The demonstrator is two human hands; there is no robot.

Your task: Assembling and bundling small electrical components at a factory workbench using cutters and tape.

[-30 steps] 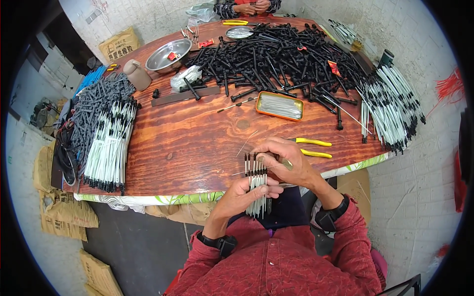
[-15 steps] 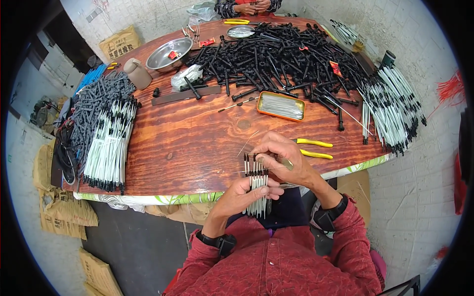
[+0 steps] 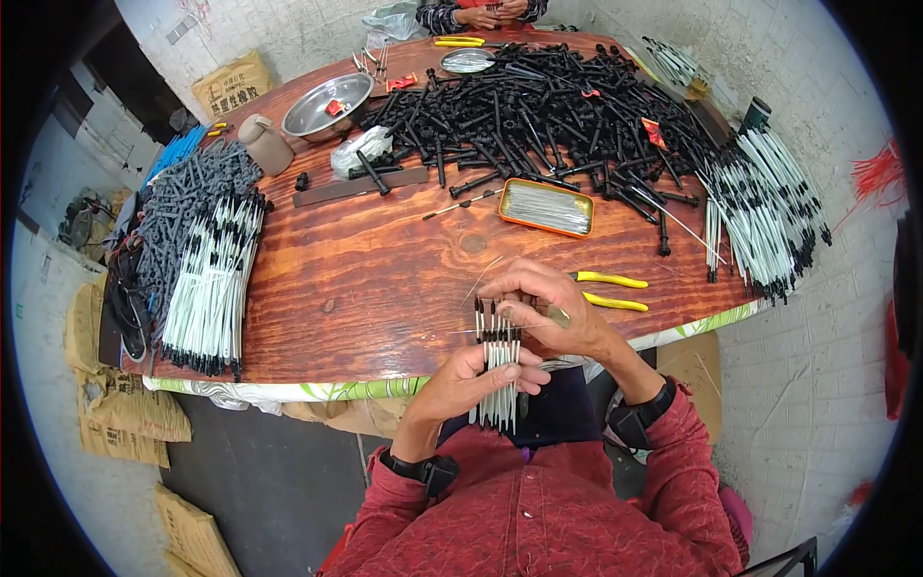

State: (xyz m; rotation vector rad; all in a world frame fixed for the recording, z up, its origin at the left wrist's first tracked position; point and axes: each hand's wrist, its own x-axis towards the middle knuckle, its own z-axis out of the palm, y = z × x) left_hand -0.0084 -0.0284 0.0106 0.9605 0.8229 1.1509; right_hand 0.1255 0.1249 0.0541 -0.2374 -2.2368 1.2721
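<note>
Your left hand pinches white sticks by the edge of the counter; your right hand curls near their black tips, and I can't tell what it pinches. The orange tin holds thin wires, and the metal bowl holds a red packet.

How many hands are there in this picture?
4. The left hand holds a row of white sticks; the right hand is at its upper end. A co-worker's two hands are across the table, near the top edge. Others may be hidden.
</note>
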